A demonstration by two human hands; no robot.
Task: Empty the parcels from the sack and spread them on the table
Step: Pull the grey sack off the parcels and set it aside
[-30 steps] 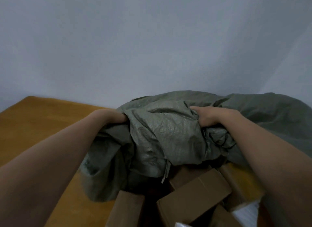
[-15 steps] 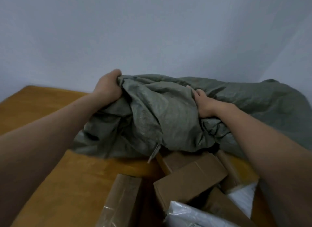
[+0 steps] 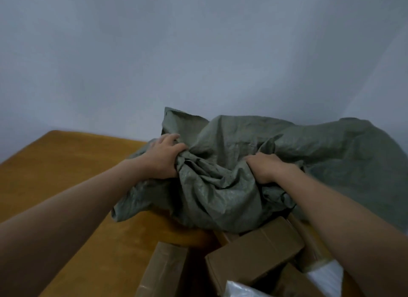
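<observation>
A crumpled grey-green woven sack lies slumped across the far right of the wooden table. My left hand grips a bunched fold of it, and my right hand clutches another fold to the right. Below the sack's open edge, several brown cardboard parcels lie on the table: a large box in the middle, a taped one to its left. A white plastic-wrapped parcel shows at the bottom edge. The sack's inside is hidden.
A plain grey wall stands right behind the table's far edge. Bare orange-brown tabletop stretches to the left of the sack. Another white-wrapped item lies under my right forearm.
Both hands have pulled the sack up and back off the parcels, then lowered it again. More of the boxes and the white wrapped parcel are uncovered.
</observation>
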